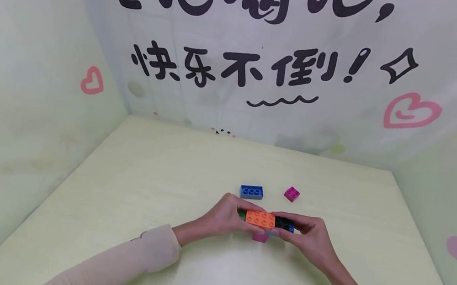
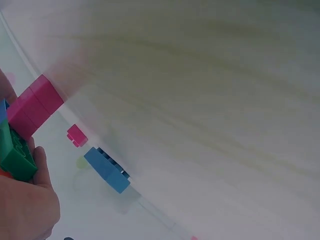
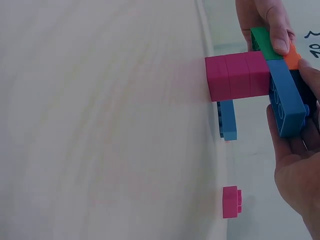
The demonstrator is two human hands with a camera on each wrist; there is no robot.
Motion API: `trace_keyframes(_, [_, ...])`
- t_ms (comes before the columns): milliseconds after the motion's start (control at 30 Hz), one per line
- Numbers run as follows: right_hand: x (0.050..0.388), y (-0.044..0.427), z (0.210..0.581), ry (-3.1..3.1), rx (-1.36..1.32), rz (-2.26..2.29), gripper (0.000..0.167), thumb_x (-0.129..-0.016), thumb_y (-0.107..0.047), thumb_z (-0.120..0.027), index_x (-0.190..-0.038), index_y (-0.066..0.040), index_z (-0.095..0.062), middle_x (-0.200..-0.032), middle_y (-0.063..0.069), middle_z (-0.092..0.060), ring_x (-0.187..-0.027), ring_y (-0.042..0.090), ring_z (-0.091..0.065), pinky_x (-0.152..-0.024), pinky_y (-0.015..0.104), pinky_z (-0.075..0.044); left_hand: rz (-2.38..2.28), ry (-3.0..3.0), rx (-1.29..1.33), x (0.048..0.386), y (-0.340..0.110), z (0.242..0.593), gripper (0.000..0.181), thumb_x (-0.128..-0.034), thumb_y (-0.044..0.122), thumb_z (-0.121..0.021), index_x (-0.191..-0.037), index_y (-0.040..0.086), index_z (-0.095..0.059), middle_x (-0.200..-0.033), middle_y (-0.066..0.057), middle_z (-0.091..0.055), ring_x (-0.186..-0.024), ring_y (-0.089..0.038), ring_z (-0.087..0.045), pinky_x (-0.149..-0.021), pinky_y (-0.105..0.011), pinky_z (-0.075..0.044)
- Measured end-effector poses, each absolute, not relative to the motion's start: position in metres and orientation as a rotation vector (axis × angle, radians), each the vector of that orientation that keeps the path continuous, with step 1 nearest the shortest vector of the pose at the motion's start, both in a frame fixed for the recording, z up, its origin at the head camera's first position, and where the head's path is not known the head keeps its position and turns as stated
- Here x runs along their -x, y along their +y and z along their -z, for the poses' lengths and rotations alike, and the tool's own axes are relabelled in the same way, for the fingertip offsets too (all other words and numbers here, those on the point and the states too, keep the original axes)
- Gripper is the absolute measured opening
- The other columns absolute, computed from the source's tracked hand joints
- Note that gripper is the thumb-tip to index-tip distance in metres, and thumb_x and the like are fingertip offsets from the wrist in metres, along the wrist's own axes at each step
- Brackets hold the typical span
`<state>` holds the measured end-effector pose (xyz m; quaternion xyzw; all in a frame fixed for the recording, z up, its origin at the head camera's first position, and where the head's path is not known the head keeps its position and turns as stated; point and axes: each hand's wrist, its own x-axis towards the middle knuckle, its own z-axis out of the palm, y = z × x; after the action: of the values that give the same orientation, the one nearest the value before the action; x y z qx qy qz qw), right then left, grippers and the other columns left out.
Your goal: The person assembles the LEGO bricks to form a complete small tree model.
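Note:
Both hands hold one joined block assembly above the table. Its orange block [image 1: 260, 219] faces up between the hands, with a black block [image 1: 282, 223] beside it on the right. My left hand [image 1: 225, 216] grips the left end, around the green block [image 2: 18, 156]. My right hand [image 1: 315, 242] pinches the black and blue end; the blue block [image 3: 286, 100] shows in the right wrist view. A column of pink blocks [image 3: 237, 76] projects from the underside, seen in both wrist views. The fingertips behind the assembly are partly hidden.
On the table [image 1: 160, 163], behind the hands, lie a loose blue block [image 1: 251, 192] with its hollow side showing and, to its right, a small pink block [image 1: 291, 194]. Printed walls [image 1: 215, 109] stand at the back and both sides.

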<state>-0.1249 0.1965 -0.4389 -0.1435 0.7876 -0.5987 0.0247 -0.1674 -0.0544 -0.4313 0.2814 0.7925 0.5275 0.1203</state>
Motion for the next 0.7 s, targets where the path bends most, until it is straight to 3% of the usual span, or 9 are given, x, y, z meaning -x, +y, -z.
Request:
trace_keyframes(233, [0.1258,0.1961,0.4392,2.463,0.401,1.832,0.036,-0.077,-0.020,-0.085,-0.111,-0.018,-0.076,-0.108,0.000,-0.073,-0.102,0.022,-0.066,-0.081,0.030,-0.054,-1.514,2.338,-0.816,0.1682,-0.0529,0.4302,0.040,-0.0701,0.030,-0.089,-0.108,0.023,-0.078,-0.104,0.014,-0.071,-0.101,-0.001,-0.061,-0.074,-0.022,-0.054])
trace_keyframes(700, [0.1268,0.1973,0.4404,2.508,0.441,1.783,0.040,-0.076,-0.021,-0.086,-0.113,-0.016,-0.074,-0.112,0.000,-0.071,-0.095,0.022,-0.065,-0.084,0.031,-0.054,-1.492,2.385,-0.847,0.1681,-0.0521,0.4332,0.043,-0.0702,0.035,-0.089,-0.109,0.022,-0.077,-0.103,0.014,-0.071,-0.094,0.000,-0.062,-0.073,-0.021,-0.054])
